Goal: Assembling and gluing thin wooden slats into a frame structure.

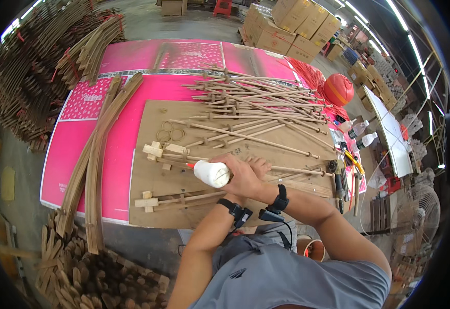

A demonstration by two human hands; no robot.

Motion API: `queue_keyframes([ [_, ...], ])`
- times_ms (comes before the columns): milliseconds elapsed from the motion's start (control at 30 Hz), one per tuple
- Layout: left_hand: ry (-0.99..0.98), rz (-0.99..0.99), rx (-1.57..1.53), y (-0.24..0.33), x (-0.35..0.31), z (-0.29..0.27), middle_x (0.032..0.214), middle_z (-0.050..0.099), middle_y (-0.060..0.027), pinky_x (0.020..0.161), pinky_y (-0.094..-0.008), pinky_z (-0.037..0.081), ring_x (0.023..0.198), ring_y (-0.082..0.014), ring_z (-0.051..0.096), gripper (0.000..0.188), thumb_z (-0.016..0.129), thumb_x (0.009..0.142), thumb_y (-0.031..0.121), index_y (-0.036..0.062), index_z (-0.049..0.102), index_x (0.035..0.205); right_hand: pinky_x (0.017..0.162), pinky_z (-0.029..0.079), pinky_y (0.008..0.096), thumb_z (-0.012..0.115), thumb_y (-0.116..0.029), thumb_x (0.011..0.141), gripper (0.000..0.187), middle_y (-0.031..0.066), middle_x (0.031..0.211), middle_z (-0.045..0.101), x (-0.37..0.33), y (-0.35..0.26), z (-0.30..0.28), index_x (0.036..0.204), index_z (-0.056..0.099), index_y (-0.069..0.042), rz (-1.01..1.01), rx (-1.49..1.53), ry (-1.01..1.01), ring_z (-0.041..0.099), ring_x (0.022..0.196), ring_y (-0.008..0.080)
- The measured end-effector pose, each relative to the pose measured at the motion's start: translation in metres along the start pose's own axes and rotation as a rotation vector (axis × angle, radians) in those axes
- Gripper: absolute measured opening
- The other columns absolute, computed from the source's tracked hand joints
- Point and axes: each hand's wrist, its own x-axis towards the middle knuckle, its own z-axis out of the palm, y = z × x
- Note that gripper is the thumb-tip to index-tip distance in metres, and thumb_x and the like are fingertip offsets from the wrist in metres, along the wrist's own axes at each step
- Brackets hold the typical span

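My right hand [243, 174] is wrapped round a white squeeze bottle [212, 173], tilted so its red tip points left. That tip is close to a wooden block joint [154, 149] at the left end of a thin wooden rod [299, 170]. Partly covered by my right hand, my left hand [259, 165] has its fingers curled over the rod. Nearer to me lies another rod with a pale wooden cross-shaped block [146, 202] on its left end. Several rubber bands [171, 133] lie beyond the bottle on the brown board [158, 116].
Many collared wooden rods [266, 98] are heaped at the table's far side. Long curved slats [95, 170] lie across the pink sheet at left. A power tool [339, 185], bottles [366, 140] and a red ball of twine [338, 90] are on the right. Cartons [271, 38] stand behind.
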Motion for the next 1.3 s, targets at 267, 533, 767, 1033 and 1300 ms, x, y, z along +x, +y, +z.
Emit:
queue_keyframes([
  [267,0.194,0.111,-0.013,0.004,-0.001,-0.005,0.101,0.065,-0.008,0.089,-0.0402,0.046,0.098,-0.0253,0.061,0.018,0.061,0.084,0.018,0.0112,0.065,0.099,0.092,0.056,0.0429,0.088,-0.003,0.065,0.068,0.0145,0.122,0.065,0.006,0.002,0.006,0.126,0.058,-0.009,-0.024,-0.05,-0.052,0.065,0.112,0.0368],
  [533,0.213,0.121,-0.009,0.002,0.0,-0.002,0.096,0.062,-0.0074,0.088,-0.0396,0.046,0.097,-0.0246,0.061,0.021,0.06,0.08,0.019,0.0116,0.064,0.099,0.09,0.056,0.0415,0.088,-0.002,0.067,0.067,0.0149,0.122,0.066,0.007,0.005,0.008,0.126,0.056,-0.007,-0.008,-0.081,-0.038,0.066,0.11,0.0373],
  [767,0.174,0.124,0.014,0.002,0.0,-0.001,0.096,0.062,-0.0067,0.088,-0.0398,0.046,0.098,-0.0242,0.061,0.022,0.06,0.08,0.02,0.0118,0.065,0.1,0.089,0.057,0.0413,0.088,-0.003,0.069,0.065,0.0145,0.121,0.066,0.004,0.008,0.009,0.126,0.058,-0.007,0.037,-0.08,-0.02,0.067,0.108,0.037],
  [1033,0.259,0.138,-0.068,-0.003,-0.002,0.008,0.095,0.062,-0.0061,0.089,-0.0405,0.046,0.096,-0.0244,0.062,0.022,0.062,0.081,0.019,0.0116,0.065,0.101,0.085,0.057,0.0401,0.089,-0.015,0.074,0.057,0.0165,0.113,0.068,0.002,0.019,0.017,0.122,0.06,-0.006,0.142,-0.071,0.038,0.07,0.101,0.0353],
  [1300,0.26,0.136,-0.008,-0.006,-0.003,0.017,0.092,0.062,-0.0065,0.088,-0.0418,0.047,0.092,-0.0249,0.062,0.016,0.063,0.081,0.018,0.012,0.069,0.095,0.083,0.058,0.0377,0.095,-0.029,0.073,0.063,0.0183,0.106,0.072,0.004,0.012,0.013,0.117,0.06,-0.001,0.27,-0.021,0.14,0.071,0.097,0.0288],
])
